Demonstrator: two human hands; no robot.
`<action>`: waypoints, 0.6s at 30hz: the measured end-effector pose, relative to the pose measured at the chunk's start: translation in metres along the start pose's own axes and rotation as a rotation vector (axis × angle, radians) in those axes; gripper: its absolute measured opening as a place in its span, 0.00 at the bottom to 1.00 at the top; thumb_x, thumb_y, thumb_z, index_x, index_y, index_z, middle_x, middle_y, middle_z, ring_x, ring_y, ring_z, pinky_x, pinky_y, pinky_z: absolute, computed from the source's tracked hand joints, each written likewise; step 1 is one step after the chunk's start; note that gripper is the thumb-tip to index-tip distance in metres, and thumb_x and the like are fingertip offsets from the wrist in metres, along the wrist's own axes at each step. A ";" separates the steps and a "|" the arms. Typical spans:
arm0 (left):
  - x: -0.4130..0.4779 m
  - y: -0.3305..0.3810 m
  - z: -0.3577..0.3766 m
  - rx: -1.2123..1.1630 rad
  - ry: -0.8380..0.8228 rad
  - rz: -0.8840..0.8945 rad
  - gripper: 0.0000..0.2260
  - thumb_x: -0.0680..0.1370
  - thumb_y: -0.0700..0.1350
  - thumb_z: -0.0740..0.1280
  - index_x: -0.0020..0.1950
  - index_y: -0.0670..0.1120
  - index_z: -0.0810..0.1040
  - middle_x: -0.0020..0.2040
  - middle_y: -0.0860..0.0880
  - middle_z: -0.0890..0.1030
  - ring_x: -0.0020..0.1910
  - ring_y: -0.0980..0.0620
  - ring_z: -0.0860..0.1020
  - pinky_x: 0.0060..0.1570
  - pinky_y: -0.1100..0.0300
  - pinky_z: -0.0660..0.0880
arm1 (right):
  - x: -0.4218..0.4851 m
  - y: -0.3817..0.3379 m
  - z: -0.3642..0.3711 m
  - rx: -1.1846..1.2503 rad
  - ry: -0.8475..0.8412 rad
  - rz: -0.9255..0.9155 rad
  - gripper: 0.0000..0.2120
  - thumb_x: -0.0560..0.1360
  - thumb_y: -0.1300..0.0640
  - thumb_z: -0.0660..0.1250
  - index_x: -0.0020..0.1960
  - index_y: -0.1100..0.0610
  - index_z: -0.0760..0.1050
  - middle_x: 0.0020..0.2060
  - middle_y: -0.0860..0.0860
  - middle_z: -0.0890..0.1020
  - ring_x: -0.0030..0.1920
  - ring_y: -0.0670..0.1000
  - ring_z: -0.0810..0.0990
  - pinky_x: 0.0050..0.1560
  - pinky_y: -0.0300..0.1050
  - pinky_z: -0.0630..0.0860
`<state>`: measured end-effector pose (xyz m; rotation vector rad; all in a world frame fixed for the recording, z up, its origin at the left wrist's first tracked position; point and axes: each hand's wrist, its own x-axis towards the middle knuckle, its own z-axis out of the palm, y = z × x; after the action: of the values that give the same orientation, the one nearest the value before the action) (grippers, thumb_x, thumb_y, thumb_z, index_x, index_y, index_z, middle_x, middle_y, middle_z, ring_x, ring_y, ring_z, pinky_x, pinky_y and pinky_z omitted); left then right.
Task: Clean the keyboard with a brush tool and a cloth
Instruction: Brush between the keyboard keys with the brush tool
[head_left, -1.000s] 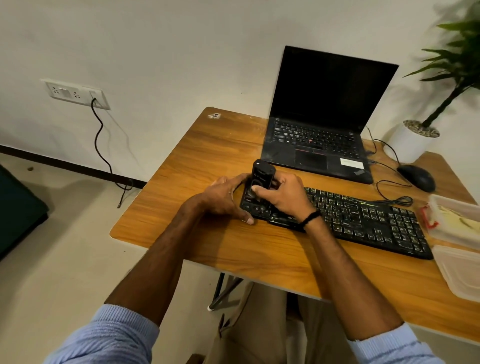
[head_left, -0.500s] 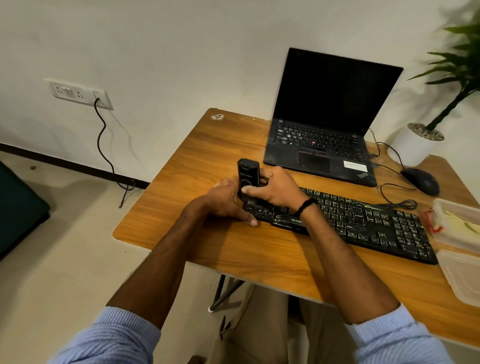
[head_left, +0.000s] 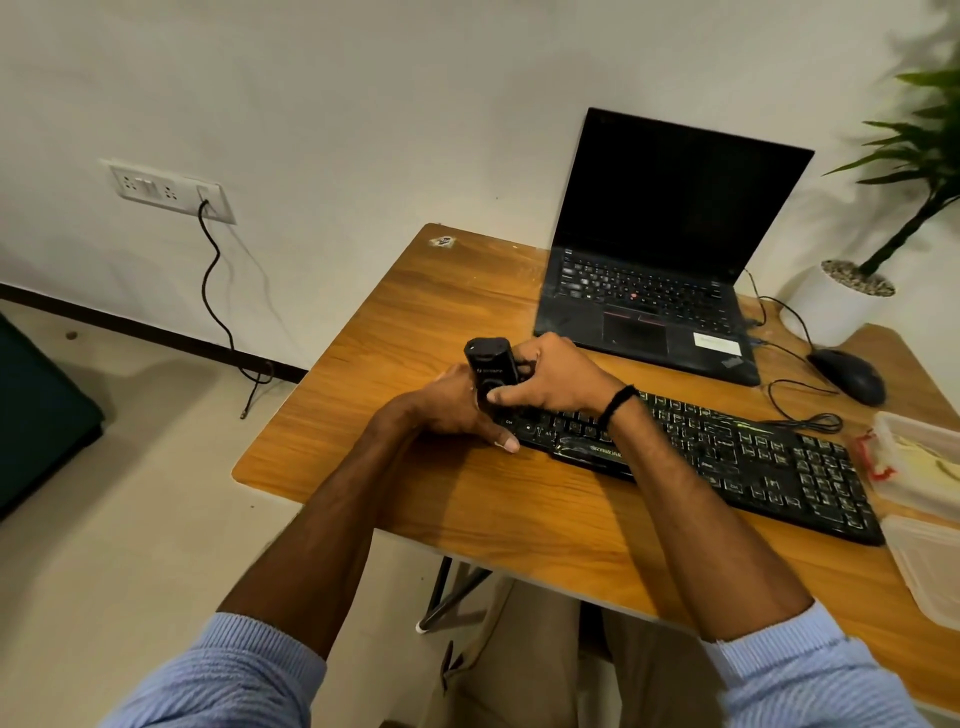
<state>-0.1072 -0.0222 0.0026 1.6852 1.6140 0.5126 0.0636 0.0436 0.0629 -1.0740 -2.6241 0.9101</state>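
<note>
Nearest, two pale blue sleeves (head_left: 223, 675), with bare forearms reaching forward over the near edge of the wooden counter (head_left: 467, 509). Just past that edge, both hands close together at the left end of the black keyboard (head_left: 727, 457).

Steadying that end with the left hand (head_left: 447, 410): thumb pressed flat on the near left corner, fingers curled round behind and mostly hidden. Gripping a black brush tool (head_left: 488, 366) with the right hand (head_left: 556, 382), a black band at its wrist: thumb across the tool's front, fingers wrapped round its far side. Held upright, lower end down among the leftmost keys, bristles hidden by the hands.

From there the keyboard, slanting across the counter to the right and a little nearer. Just beside its right end, at the counter's right edge, two clear plastic containers: the nearer container (head_left: 930, 566) cut off by the frame, the farther container (head_left: 919, 467) with something pale and a scrap of red inside.

Further back, a black mouse (head_left: 849, 374), its cord looped between it and the keyboard. Beyond the right hand, an open laptop (head_left: 649, 291) with a dark screen.

Farthest, against the wall: a white plant pot (head_left: 831, 301) on the right, a white wall socket (head_left: 166, 189) on the left, with a black cable (head_left: 215, 291) hanging from it to the floor.
</note>
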 end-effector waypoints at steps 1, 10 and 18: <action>-0.001 0.001 -0.001 -0.002 -0.005 0.006 0.45 0.60 0.63 0.84 0.72 0.56 0.70 0.66 0.54 0.75 0.67 0.51 0.72 0.71 0.47 0.72 | 0.001 0.000 -0.001 0.007 -0.028 -0.004 0.10 0.69 0.49 0.77 0.45 0.52 0.82 0.37 0.47 0.84 0.37 0.46 0.82 0.34 0.38 0.76; 0.001 -0.004 0.000 0.025 0.002 -0.093 0.62 0.50 0.75 0.80 0.79 0.61 0.57 0.72 0.50 0.68 0.71 0.46 0.67 0.70 0.40 0.71 | 0.006 0.014 -0.007 0.105 0.026 0.071 0.18 0.68 0.48 0.78 0.54 0.55 0.82 0.45 0.47 0.86 0.45 0.47 0.85 0.47 0.46 0.82; 0.000 -0.003 0.000 0.043 -0.023 -0.109 0.59 0.60 0.65 0.83 0.82 0.62 0.51 0.75 0.46 0.64 0.74 0.42 0.62 0.73 0.39 0.67 | -0.002 0.019 -0.004 0.109 0.276 0.101 0.17 0.70 0.53 0.77 0.57 0.55 0.81 0.45 0.46 0.84 0.46 0.45 0.82 0.44 0.37 0.79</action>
<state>-0.1096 -0.0224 0.0003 1.6180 1.7001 0.4058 0.0779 0.0547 0.0549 -1.2164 -2.2896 0.8447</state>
